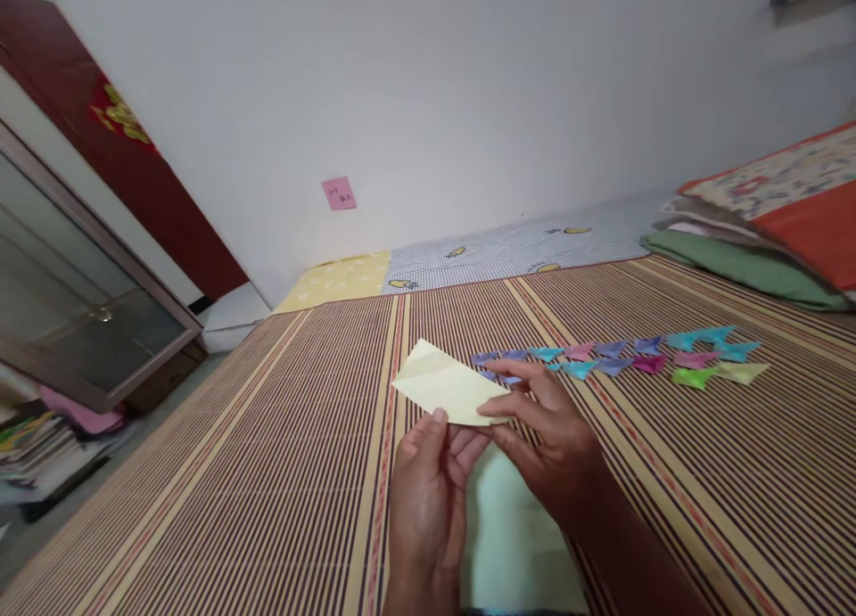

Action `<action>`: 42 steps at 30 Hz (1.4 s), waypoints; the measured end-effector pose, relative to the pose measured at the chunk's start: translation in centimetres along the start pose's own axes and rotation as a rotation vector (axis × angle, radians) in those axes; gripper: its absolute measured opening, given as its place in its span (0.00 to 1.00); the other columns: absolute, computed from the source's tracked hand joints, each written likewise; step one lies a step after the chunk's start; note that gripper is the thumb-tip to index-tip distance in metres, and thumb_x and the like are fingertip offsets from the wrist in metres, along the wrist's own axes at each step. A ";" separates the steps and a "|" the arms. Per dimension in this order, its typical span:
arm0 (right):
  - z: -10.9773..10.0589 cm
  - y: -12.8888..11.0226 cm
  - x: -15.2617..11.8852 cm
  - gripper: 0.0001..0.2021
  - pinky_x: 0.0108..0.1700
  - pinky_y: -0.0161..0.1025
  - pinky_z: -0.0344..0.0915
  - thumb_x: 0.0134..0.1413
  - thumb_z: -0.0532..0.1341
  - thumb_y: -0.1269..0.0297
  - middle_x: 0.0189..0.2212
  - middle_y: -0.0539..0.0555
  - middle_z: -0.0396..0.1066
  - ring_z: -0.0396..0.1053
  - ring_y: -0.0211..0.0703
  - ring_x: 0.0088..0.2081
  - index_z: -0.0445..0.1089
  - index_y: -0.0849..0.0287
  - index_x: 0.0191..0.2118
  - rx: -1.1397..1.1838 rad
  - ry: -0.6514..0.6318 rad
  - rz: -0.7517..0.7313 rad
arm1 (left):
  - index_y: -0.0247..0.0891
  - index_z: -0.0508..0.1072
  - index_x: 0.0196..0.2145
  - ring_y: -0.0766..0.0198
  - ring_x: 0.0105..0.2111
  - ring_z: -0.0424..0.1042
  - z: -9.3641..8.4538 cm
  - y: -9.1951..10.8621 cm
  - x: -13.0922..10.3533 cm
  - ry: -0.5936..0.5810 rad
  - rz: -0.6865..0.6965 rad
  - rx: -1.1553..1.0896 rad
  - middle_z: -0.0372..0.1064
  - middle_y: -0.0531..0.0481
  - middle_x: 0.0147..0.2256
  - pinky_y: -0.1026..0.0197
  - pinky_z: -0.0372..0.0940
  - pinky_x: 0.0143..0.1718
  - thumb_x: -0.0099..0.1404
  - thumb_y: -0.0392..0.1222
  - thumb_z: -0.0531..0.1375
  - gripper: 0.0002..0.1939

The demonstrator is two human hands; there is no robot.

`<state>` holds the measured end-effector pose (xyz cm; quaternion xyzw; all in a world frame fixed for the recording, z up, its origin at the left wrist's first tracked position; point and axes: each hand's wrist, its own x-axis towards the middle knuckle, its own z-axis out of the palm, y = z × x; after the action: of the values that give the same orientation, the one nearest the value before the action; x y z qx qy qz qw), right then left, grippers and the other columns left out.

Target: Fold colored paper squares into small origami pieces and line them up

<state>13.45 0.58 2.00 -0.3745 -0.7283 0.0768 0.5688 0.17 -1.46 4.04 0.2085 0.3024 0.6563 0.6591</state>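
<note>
A pale yellow sheet of paper, partly folded, is held up above the striped mat. My left hand pinches its lower edge, thumb on the front and fingers behind. At the paper's right end, my right hand grips it between thumb and fingers. Just beyond my right hand lie two rows of small folded paper shapes in purple, blue, pink, green and yellow. Some of those at the left end are partly hidden behind the yellow paper and my fingers.
The striped mat covers the surface. Folded bedding is stacked at the back right. A pink note is stuck on the white wall. A glass-panelled cabinet and a stack of books stand at the left.
</note>
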 end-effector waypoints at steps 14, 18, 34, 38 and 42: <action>0.0 -1.1 0.4 0.07 0.43 0.39 0.70 0.64 0.61 0.67 0.41 0.55 0.74 0.74 0.45 0.42 0.73 0.57 0.33 0.075 0.045 0.202 | 0.31 0.76 0.41 0.49 0.42 0.83 0.5 -0.7 -0.6 0.106 0.029 0.086 0.82 0.34 0.40 0.49 0.76 0.49 0.64 0.35 0.67 0.09; 0.0 -1.1 0.4 0.06 0.41 0.38 0.69 0.63 0.61 0.68 0.40 0.55 0.73 0.74 0.44 0.41 0.71 0.57 0.33 0.043 0.056 0.204 | 0.32 0.77 0.37 0.50 0.43 0.83 0.5 -0.9 -0.6 0.043 0.047 0.131 0.82 0.36 0.40 0.52 0.76 0.48 0.64 0.39 0.69 0.08; -0.3 -0.9 0.5 0.07 0.41 0.40 0.66 0.63 0.61 0.67 0.36 0.53 0.73 0.71 0.45 0.39 0.71 0.57 0.32 0.164 0.002 0.338 | 0.33 0.77 0.31 0.51 0.43 0.83 -0.1 -1.6 0.1 -0.023 0.093 0.206 0.83 0.42 0.37 0.50 0.74 0.52 0.58 0.41 0.73 0.10; -0.7 -0.7 0.5 0.10 0.42 0.40 0.65 0.66 0.58 0.65 0.36 0.54 0.72 0.71 0.45 0.39 0.71 0.58 0.33 0.177 -0.024 0.338 | 0.33 0.76 0.29 0.48 0.47 0.81 -0.1 -1.5 0.0 -0.063 0.089 0.215 0.83 0.40 0.38 0.49 0.74 0.53 0.62 0.39 0.71 0.09; -0.7 -0.7 0.5 0.10 0.41 0.40 0.64 0.67 0.58 0.65 0.35 0.53 0.72 0.70 0.45 0.39 0.71 0.58 0.33 0.138 -0.035 0.334 | 0.31 0.79 0.37 0.48 0.43 0.83 0.0 -1.5 -0.1 -0.048 0.052 0.202 0.83 0.38 0.36 0.49 0.76 0.49 0.66 0.42 0.67 0.09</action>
<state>13.69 0.20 2.97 -0.4489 -0.6586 0.2267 0.5598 1.28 -1.63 3.06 0.2974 0.3456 0.6341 0.6245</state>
